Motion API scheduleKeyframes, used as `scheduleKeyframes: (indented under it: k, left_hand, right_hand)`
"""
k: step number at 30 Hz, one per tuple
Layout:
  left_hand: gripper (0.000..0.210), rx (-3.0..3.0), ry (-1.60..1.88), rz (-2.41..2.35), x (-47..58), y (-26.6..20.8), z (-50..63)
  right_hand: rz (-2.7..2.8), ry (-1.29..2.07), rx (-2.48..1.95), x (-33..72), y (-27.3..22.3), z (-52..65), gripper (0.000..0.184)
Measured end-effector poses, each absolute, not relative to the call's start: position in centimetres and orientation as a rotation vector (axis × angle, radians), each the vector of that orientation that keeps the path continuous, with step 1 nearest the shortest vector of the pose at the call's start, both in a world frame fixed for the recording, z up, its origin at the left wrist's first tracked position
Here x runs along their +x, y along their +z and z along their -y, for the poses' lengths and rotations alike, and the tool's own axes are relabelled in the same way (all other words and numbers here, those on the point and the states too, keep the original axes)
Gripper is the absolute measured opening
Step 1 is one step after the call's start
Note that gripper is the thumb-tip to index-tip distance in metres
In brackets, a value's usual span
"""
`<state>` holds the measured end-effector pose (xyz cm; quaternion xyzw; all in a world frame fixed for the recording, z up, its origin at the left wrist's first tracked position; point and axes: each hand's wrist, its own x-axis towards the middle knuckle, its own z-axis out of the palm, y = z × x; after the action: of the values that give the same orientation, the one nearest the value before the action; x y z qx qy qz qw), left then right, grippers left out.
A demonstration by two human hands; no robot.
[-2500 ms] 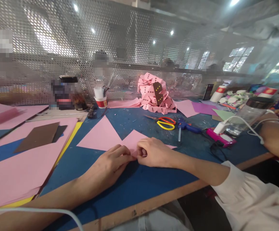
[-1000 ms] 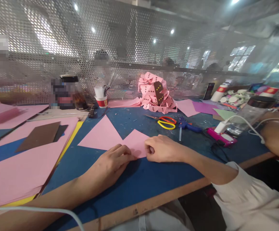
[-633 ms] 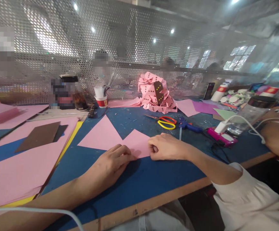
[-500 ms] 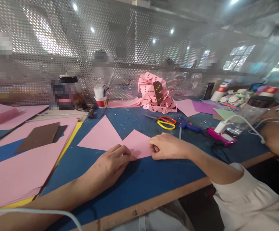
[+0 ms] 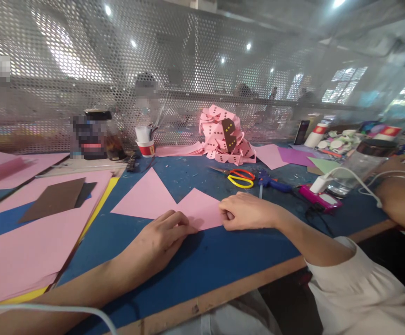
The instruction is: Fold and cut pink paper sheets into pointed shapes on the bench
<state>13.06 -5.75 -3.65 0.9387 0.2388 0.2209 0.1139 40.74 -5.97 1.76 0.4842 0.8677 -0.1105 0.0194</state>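
Note:
A small piece of pink paper (image 5: 202,208) lies on the blue tabletop, with my two hands at its sides. My left hand (image 5: 160,235) rests at its lower left, thumb and forefinger pinching the near edge. At the right corner, my right hand (image 5: 246,211) is curled closed on the paper, hiding that corner. Another pink sheet (image 5: 146,197) lies flat to the left, touching the left tip of the first. Behind my hands are scissors (image 5: 241,179) with red and yellow handles and a blue glue gun (image 5: 272,182).
Large pink sheets (image 5: 42,251) and a brown sheet (image 5: 54,200) lie at left. At the back stand a pink folded-paper form (image 5: 219,135) with dots and a paper cup (image 5: 145,148). On the right are a magenta power bank (image 5: 323,200), a clear jar (image 5: 352,167) and another person's arm (image 5: 403,195).
My right hand has shifted very slightly to the right along the paper's corner. My left hand and the paper stay in place; the view has tilted a little.

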Motion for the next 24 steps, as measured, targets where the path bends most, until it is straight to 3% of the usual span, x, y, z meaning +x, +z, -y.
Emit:
scheduleKeyframes:
  k: [24]
  left_hand:
    - [0.034,2.776,0.677,-0.66,13.0,-3.6,5.6]
  right_hand:
    - [-2.628,-0.476,1.479,42.7,2.4,5.2,0.007]
